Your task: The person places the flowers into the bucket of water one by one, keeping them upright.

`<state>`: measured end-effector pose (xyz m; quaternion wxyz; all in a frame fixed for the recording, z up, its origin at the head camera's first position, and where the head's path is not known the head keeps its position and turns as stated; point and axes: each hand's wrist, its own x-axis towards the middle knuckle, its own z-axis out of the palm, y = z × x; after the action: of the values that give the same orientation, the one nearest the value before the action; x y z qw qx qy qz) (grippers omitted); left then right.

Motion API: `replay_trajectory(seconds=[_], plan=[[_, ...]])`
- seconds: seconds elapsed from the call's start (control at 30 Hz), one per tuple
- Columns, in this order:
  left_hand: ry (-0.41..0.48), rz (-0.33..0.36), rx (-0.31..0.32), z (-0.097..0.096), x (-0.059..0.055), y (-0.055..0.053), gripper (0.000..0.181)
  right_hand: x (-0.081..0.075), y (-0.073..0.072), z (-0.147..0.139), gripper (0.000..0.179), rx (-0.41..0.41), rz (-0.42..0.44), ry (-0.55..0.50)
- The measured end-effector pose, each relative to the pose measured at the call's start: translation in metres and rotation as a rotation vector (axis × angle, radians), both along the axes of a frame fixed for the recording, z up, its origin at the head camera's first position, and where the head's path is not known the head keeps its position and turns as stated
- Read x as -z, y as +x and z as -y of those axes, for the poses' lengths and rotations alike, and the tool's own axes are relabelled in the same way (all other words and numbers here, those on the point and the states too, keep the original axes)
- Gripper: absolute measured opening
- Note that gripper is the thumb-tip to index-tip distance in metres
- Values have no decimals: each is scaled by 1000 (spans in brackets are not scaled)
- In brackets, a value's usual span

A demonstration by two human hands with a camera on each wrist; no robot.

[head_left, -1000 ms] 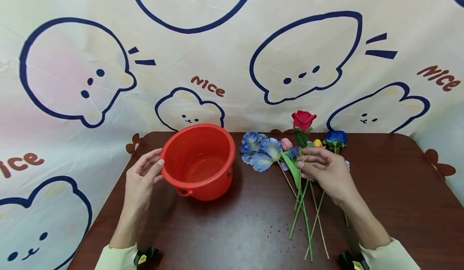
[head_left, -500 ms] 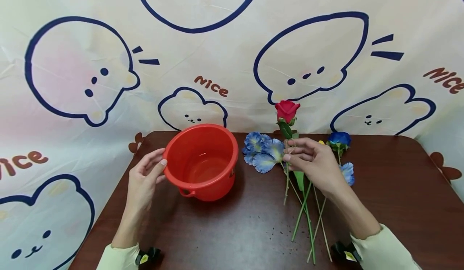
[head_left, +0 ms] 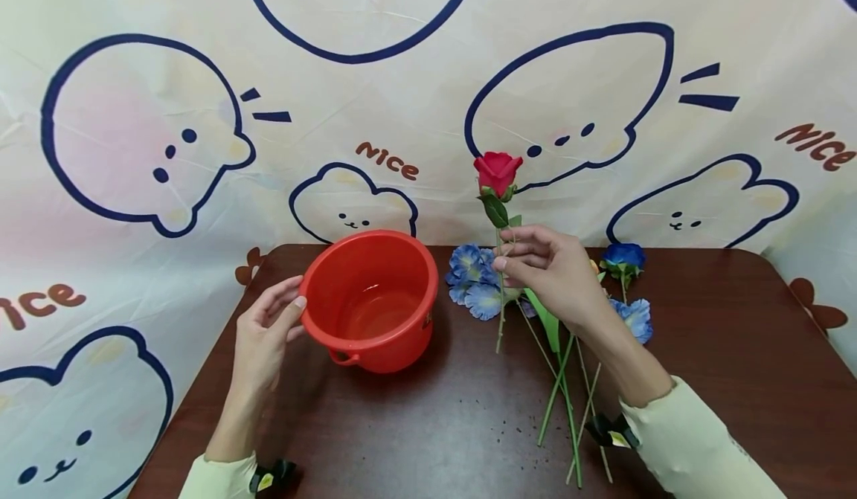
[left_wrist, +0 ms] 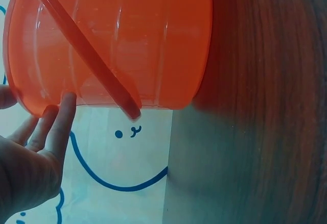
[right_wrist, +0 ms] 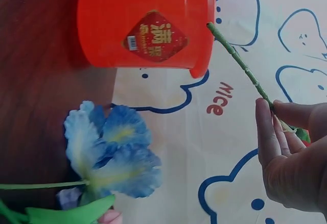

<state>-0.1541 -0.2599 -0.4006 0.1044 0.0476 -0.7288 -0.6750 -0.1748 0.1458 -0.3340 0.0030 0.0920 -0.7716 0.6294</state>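
A red plastic bucket (head_left: 375, 365) stands upright on the table, its mouth facing up, with nothing seen inside. My left hand (head_left: 264, 335) holds it at the left rim, thumb by the edge and fingertips against the outer wall in the left wrist view. My right hand (head_left: 559, 276) pinches the thin green stem of a red rose (head_left: 498, 173) between thumb and fingers. The rose is upright with its bloom above the hand, right of the bucket. In the right wrist view the stem's cut end (right_wrist: 212, 27) points toward the bucket (right_wrist: 107, 25), overlapping its rim there.
Behind and under my right hand lie blue-petalled flowers (head_left: 483, 300), a blue rose (head_left: 623, 257) and several crossed green stems (head_left: 569, 410) on the brown table (head_left: 415, 447). Small dark crumbs lie near the stems. A printed cloth (head_left: 428, 105) hangs behind the table.
My right hand has lifted the red rose and carried it leftward, away from the other flowers and toward the bucket. The left hand stays at the bucket's rim.
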Motion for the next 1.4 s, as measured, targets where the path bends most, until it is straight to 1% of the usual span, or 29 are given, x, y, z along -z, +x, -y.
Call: replay_trajectory(seconds=[0.1,0.23,0.37,0.5,0.63,0.77,1.1,1.27,1.4], plan=[[11,-2,5,0,0,0,44,-4,-5,5,42,-8,-16,-15],[1,-2,4,-1,1,0,44,-12,-10,13,42,-15,-28,-15],[-4,-15,3,0,1,-1,44,-23,-16,24,41,-21,-42,-8],[2,-25,-1,1,0,-2,43,-35,-23,36,40,-35,-77,-8],[-2,-18,-11,1,0,-2,43,-46,-30,50,39,-55,-106,-21],[-11,-4,-18,1,1,-2,43,-52,-35,65,39,-71,-115,-33],[-20,-2,-10,0,1,-2,45,-52,-45,93,40,-102,-121,-86],[-21,-2,-23,-1,1,-2,44,-45,-54,108,36,-106,-89,-72],[-23,13,-29,-1,2,-1,44,-36,-58,119,33,-124,-61,-60]])
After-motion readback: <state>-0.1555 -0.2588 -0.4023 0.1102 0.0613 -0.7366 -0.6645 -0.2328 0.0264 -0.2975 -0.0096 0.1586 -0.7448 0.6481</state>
